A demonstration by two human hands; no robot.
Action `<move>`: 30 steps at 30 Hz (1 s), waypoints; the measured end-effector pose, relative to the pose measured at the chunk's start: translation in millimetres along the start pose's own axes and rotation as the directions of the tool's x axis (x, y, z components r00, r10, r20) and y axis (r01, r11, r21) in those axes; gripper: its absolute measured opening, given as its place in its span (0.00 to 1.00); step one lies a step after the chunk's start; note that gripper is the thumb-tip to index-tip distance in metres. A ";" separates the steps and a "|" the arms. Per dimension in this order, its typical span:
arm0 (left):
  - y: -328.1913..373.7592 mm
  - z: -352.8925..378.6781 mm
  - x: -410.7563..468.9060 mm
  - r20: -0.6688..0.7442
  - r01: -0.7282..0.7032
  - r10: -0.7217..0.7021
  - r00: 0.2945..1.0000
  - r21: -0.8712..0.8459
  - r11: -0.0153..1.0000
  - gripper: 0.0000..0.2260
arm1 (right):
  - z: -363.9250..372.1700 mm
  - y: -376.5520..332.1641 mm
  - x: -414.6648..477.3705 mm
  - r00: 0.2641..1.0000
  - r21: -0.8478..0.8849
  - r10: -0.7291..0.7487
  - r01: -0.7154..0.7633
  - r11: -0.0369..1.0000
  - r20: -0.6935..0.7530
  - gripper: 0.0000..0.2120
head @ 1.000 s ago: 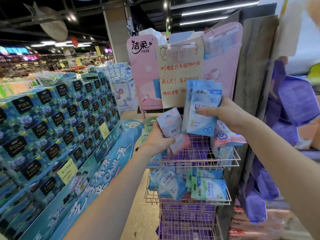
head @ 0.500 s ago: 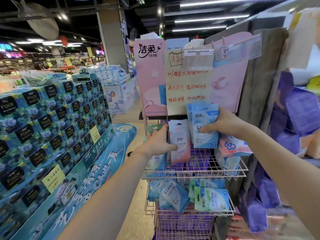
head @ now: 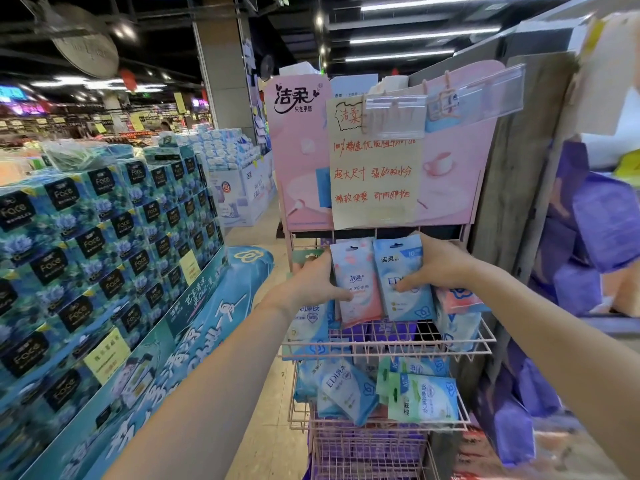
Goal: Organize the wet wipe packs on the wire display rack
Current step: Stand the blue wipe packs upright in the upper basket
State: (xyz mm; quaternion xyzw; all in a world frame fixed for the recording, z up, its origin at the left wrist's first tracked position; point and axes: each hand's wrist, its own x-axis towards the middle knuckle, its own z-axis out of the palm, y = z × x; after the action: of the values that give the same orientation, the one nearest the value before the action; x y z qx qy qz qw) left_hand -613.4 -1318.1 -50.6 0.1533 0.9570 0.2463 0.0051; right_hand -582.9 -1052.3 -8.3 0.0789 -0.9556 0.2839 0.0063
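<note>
Pink wire makes up the display rack [head: 388, 344] at the centre of the frame, with a top shelf and lower baskets below it. Both hands are at the top shelf, side by side. The left hand [head: 308, 285] grips a pink-and-white wet wipe pack [head: 358, 282], thumb curled across its front and the other fingers behind it, holding it upright. The right hand [head: 440, 265] grips a blue wet wipe pack [head: 401, 278] from its right edge, thumb pressed on the front near the printed letters. The two packs stand edge to edge, touching, their lower ends at or just above the shelf wire; I cannot tell whether they rest on it.

More packs crowd the same shelf: a pale blue one [head: 308, 327] below the left hand, and a coral pack [head: 457, 301] with blue ones under it just right of the right hand. In the basket below, a tilted blue pack [head: 346, 389] lies left of a green-and-white pack [head: 424, 400].

Above the rack rises a pink header board [head: 298, 161] with a handwritten paper sign [head: 374, 174] in red characters and a clear price holder [head: 394, 116] clipped over it. At the left of the frame stands a stack of blue tissue boxes [head: 104, 244]. Purple packages [head: 595, 230] hang at the right edge.
</note>
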 end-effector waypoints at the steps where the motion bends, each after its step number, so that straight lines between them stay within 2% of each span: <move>1: -1.5 1.1 0.9 0.019 0.015 -0.015 1.000 0.012 1.000 0.45 | -0.2 1.1 0.9 1.000 0.017 0.007 -0.007 1.000 0.013 0.33; 5: -0.9 1.9 0.7 0.043 0.042 -0.044 0.998 0.035 0.998 0.57 | -8.1 2.6 0.0 0.995 0.071 0.010 -0.017 0.997 0.099 0.33; 9: 8.9 -4.0 -8.7 -0.001 -0.011 0.011 1.000 -0.014 1.000 0.48 | -14.6 3.7 -2.0 0.991 0.062 0.002 -0.011 0.998 0.137 0.33; 12: 13.2 -4.5 -9.6 -0.024 -0.037 0.037 0.999 0.011 0.999 0.44 | -15.0 6.1 -2.7 0.986 0.007 -0.008 0.007 1.000 0.165 0.37; 14: 12.8 -4.1 -9.2 -0.034 -0.043 0.042 0.999 -0.031 0.999 0.41 | -14.8 8.2 -2.6 0.982 0.006 -0.013 0.012 1.000 0.186 0.38; 17: 9.6 -3.6 -7.2 -0.077 -0.050 0.035 0.996 -0.201 0.978 0.37 | -16.2 10.0 -2.2 0.991 -0.011 -0.044 0.045 0.999 0.124 0.30; 20: 12.6 -3.4 -5.4 -0.118 -0.018 -0.005 0.993 -0.191 0.981 0.26 | -16.5 9.7 -3.3 0.993 -0.009 -0.075 0.077 0.997 0.096 0.25; 24: 15.8 -2.9 -3.2 -0.010 0.048 -0.050 0.999 -0.114 0.992 0.28 | -13.7 10.5 -2.5 0.995 -0.001 -0.081 0.081 0.997 0.065 0.24; 27: 22.3 -3.8 -1.9 -0.026 0.092 -0.091 0.995 0.013 0.996 0.26 | -12.6 12.3 -0.7 0.996 0.019 -0.081 0.080 0.997 0.036 0.22; 30: 24.6 -1.5 -3.5 -0.064 0.117 -0.118 0.991 -0.016 0.993 0.27 | -12.4 14.9 1.9 0.996 0.042 -0.084 0.084 0.996 0.011 0.20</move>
State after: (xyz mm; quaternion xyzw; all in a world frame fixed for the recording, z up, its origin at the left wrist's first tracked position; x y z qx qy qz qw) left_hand -603.0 -1299.4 -37.9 0.0885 0.9625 0.2564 -0.0105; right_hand -587.5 -1033.5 -5.9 0.1208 -0.9453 0.3028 0.0105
